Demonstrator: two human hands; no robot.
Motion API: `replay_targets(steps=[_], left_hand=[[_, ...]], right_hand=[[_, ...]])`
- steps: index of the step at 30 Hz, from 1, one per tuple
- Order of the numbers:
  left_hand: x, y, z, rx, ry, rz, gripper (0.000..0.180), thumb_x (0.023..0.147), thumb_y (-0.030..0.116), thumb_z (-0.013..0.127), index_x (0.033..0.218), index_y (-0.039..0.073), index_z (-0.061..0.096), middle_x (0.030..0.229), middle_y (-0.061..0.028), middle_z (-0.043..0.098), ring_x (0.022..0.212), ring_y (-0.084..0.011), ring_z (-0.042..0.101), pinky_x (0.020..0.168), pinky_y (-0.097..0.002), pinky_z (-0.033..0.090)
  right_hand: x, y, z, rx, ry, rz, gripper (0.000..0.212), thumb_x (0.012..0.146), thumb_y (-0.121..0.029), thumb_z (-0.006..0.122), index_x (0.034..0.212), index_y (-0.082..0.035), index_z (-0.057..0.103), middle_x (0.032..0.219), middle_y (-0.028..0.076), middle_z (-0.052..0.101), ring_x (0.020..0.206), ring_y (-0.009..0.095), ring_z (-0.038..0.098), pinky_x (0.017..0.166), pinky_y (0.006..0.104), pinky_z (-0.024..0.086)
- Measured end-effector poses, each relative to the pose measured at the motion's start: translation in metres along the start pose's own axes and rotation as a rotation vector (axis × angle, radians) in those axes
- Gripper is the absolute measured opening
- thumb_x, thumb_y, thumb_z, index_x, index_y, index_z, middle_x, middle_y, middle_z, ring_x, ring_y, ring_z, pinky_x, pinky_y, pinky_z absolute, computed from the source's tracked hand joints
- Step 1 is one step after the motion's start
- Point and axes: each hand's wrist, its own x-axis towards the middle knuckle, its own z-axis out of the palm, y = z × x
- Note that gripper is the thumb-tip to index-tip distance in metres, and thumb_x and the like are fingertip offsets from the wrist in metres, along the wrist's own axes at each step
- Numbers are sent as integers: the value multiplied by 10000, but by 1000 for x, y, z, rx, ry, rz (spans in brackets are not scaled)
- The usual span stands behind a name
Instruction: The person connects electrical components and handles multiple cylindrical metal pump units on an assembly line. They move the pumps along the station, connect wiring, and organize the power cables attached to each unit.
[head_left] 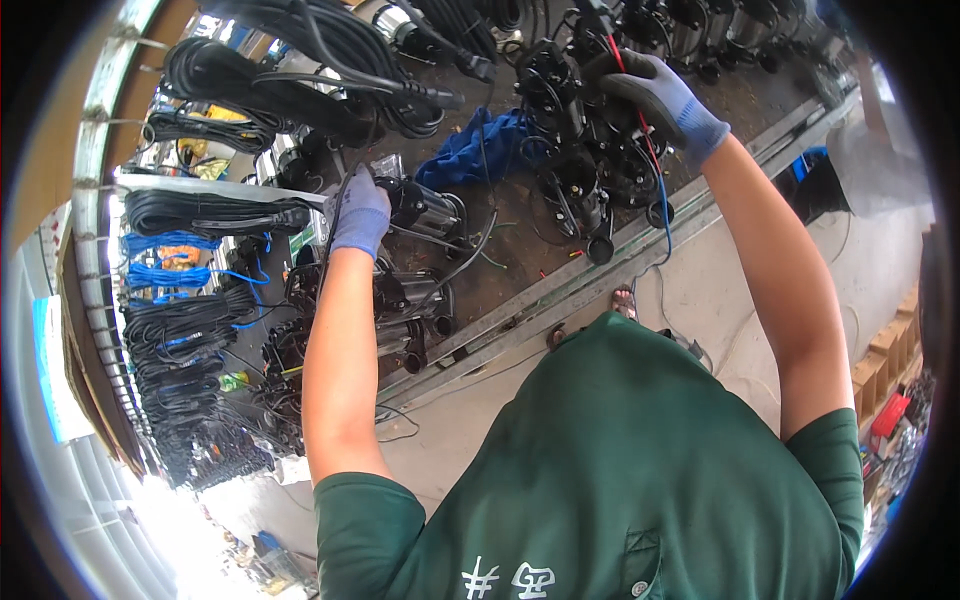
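Observation:
My left hand (360, 212), in a pale purple-grey glove, has its fingers closed at the end of a shiny metal pump-like motor (430, 208) lying on the bench. A black cable (325, 265) runs along that hand; what its fingertips grip is hidden. Farther right, my right hand (665, 100) wears a similar glove with a dark palm. Its fingers curl round a thin red-and-blue cord (650, 150), which drops past the bench edge. Black motor units (570, 190) stand just beside and below this hand. A blue cloth (475, 150) lies between my hands.
Bundles of black cable (215, 90) and blue cable (170, 275) hang along the left side. More metal motors (690, 35) line the far side. A metal rail (520, 320) edges the bench on my side. Loose cords trail over the pale floor (760, 290).

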Motion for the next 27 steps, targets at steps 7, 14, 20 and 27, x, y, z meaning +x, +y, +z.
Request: replay_targets(steps=[7, 14, 20, 27], left_hand=[[-24, -25, 6, -220, 9, -112, 500, 929, 285, 622, 1374, 63, 580, 1326, -246, 640, 1237, -425, 615, 1061, -507, 483], [-96, -1, -14, -333, 154, -2, 657, 921, 319, 693, 1506, 118, 473, 1411, -278, 537, 1289, -467, 539, 1100, -510, 447], [-130, 73, -84, -627, 134, 374, 380, 944, 234, 691, 1288, 76, 655, 1273, -177, 661, 1191, -385, 625, 1023, -431, 499], [-81, 197, -228, -305, 566, 1003, 530, 820, 265, 740, 1294, 48, 643, 1382, -128, 573, 1356, -336, 490, 1098, -471, 423]], right_hand=[[-9, -12, 5, -15, -46, 43, 248, 1008, -140, 601, 1210, -14, 670, 1032, 24, 717, 786, 62, 609, 679, 211, 502], [4, -26, -12, 465, -256, 60, 629, 1068, -490, 423, 1413, 17, 562, 1151, 117, 729, 817, 159, 655, 725, 289, 515], [5, -39, -24, 383, -47, 25, 285, 922, -165, 689, 1157, -9, 652, 880, 33, 645, 694, 97, 545, 645, 268, 466], [-32, -55, 4, 30, 78, -208, 153, 938, -38, 714, 1074, 27, 688, 939, 24, 726, 872, 75, 635, 803, 253, 546]])
